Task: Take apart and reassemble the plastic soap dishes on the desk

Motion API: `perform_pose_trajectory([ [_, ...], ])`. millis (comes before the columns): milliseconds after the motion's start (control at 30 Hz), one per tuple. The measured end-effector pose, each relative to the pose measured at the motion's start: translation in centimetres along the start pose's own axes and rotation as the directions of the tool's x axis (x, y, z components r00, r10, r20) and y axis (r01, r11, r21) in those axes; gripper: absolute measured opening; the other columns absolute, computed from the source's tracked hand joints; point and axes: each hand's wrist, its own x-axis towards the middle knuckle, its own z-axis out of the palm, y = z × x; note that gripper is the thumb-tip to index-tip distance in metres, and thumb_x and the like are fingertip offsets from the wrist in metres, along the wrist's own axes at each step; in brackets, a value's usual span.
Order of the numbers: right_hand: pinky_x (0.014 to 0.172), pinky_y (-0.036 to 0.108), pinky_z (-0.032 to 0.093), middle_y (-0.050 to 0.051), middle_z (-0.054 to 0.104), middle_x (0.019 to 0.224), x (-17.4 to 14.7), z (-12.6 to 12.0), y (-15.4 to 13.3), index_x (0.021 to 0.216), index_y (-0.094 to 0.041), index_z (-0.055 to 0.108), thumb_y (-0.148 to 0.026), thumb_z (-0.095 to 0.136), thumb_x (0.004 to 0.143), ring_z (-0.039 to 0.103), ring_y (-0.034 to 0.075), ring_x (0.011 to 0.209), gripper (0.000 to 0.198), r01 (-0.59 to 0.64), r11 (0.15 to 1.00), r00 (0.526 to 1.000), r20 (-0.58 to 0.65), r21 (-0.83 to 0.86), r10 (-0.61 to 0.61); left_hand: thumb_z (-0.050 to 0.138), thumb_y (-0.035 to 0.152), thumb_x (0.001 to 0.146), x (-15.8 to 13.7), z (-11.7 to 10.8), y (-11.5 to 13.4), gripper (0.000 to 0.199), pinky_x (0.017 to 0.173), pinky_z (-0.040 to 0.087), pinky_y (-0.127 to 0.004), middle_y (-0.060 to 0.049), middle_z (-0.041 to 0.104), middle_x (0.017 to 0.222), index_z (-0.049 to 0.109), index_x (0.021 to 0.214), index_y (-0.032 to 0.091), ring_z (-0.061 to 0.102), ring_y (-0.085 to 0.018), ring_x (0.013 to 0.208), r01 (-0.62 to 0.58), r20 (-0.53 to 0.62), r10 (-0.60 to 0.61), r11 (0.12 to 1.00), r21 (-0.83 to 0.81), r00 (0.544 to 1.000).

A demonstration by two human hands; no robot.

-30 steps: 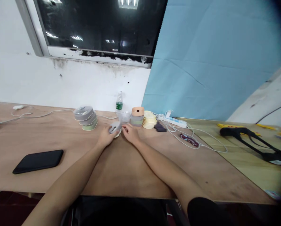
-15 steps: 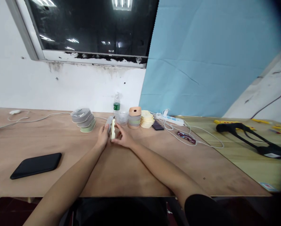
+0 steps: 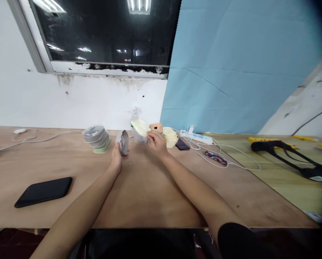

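My left hand is closed around a grey plastic shell, held tilted on its edge above the table with its hollow side facing right. Pinched in my right hand is a thin cream-coloured plastic piece, blurred by motion and apart from the shell. Behind my right hand, a stack with an orange shell on top is partly hidden. A stack of cream pieces stands just right of that hand. Grey and green shells are piled left of my left hand.
A clear bottle stands at the wall, partly covered by the cream piece. A black phone lies front left. White cables, a power strip and a dark red tool lie right. Beyond is a black frame-like object.
The cream piece has come away from the grey shell, moving up and to the right in my right hand. My left hand still holds the shell, its hollow side now turned into view.
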Motion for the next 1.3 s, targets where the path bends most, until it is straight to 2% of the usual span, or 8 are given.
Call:
perform_pose_trajectory([
  [133,0.09,0.037,0.046,0.008,0.063,0.1,2.9,-4.8,3.6,0.095,-0.02,0.063,-0.027,0.046,0.092,0.057,0.021,0.101,0.018,-0.112,0.976,0.982,-0.171,-0.189,0.08,0.041,0.066,0.084,-0.2,0.1,-0.1,0.059,0.048,0.046,-0.026,-0.01,0.069,0.102,0.059,0.113,0.019,0.067,-0.019,0.068,-0.01,0.039,0.01,1.0,0.003,0.999],
  [300,0.087,0.038,0.045,0.01,0.061,0.092,1.9,-9.4,9.5,0.093,-0.017,0.064,-0.024,0.045,0.089,0.055,0.023,0.094,0.02,-0.243,0.887,0.967,-0.165,-0.391,0.193,0.043,0.063,0.084,-0.5,0.4,-0.2,0.056,0.048,0.046,-0.026,-0.01,0.07,0.097,0.061,0.11,0.017,0.067,-0.019,0.064,0.024,0.044,-0.026,0.999,0.041,0.999],
  [467,0.087,0.039,0.044,0.011,0.06,0.092,-1.3,-9.7,13.1,0.092,-0.016,0.065,-0.022,0.045,0.086,0.054,0.025,0.093,0.022,-0.287,0.828,0.951,-0.037,-0.482,0.308,0.046,0.064,0.082,-0.6,0.3,-0.4,0.06,0.049,0.047,-0.027,-0.009,0.071,0.092,0.059,0.114,0.016,0.067,-0.019,0.064,0.011,0.09,-0.014,0.999,0.041,0.996],
  [667,0.088,0.038,0.044,0.011,0.062,0.093,-2.7,-8.9,14.1,0.093,-0.016,0.068,-0.024,0.045,0.086,0.055,0.025,0.093,0.025,-0.272,0.833,0.939,0.054,-0.482,0.339,0.044,0.066,0.081,-0.6,0.2,-0.4,0.061,0.05,0.048,-0.027,-0.01,0.07,0.097,0.06,0.113,0.016,0.067,-0.019,0.067,0.03,0.102,-0.036,0.998,0.054,0.994],
  [833,0.09,0.04,0.043,0.013,0.064,0.098,-3.0,-8.8,14.3,0.098,-0.015,0.069,-0.025,0.049,0.084,0.056,0.026,0.096,0.026,-0.241,0.825,0.938,0.096,-0.51,0.333,0.041,0.068,0.082,-0.4,0.2,-0.7,0.063,0.049,0.048,-0.026,-0.011,0.069,0.102,0.06,0.113,0.016,0.067,-0.019,0.065,0.049,0.109,-0.055,0.997,0.062,0.992],
  [1033,0.09,0.042,0.043,0.012,0.063,0.103,-2.0,-8.8,12.9,0.106,-0.017,0.065,-0.029,0.05,0.085,0.055,0.026,0.097,0.029,-0.252,0.841,0.961,-0.024,-0.479,0.274,0.039,0.07,0.082,-0.5,0.3,-0.5,0.067,0.051,0.048,-0.026,-0.013,0.066,0.111,0.059,0.118,0.017,0.068,-0.02,0.069,0.095,0.112,-0.095,0.995,0.001,0.989],
  [1167,0.085,0.039,0.046,0.011,0.063,0.098,-0.2,-7.0,9.3,0.101,-0.017,0.065,-0.03,0.046,0.089,0.057,0.023,0.091,0.026,-0.232,0.877,0.972,-0.124,-0.421,0.197,0.027,0.07,0.087,-0.7,0.5,0.1,0.068,0.055,0.051,-0.029,-0.014,0.063,0.117,0.052,0.126,0.02,0.069,-0.023,0.077,0.131,0.128,-0.114,0.983,-0.13,0.985],
  [1300,0.084,0.037,0.048,0.008,0.065,0.096,-0.1,-2.8,3.1,0.098,-0.02,0.064,-0.033,0.046,0.092,0.059,0.022,0.095,0.023,-0.065,0.966,0.992,0.085,-0.252,0.089,0.026,0.065,0.09,-1.2,0.8,0.6,0.063,0.064,0.053,-0.033,-0.013,0.062,0.121,0.049,0.129,0.021,0.068,-0.026,0.089,0.105,0.183,-0.066,0.972,-0.212,0.981],
])
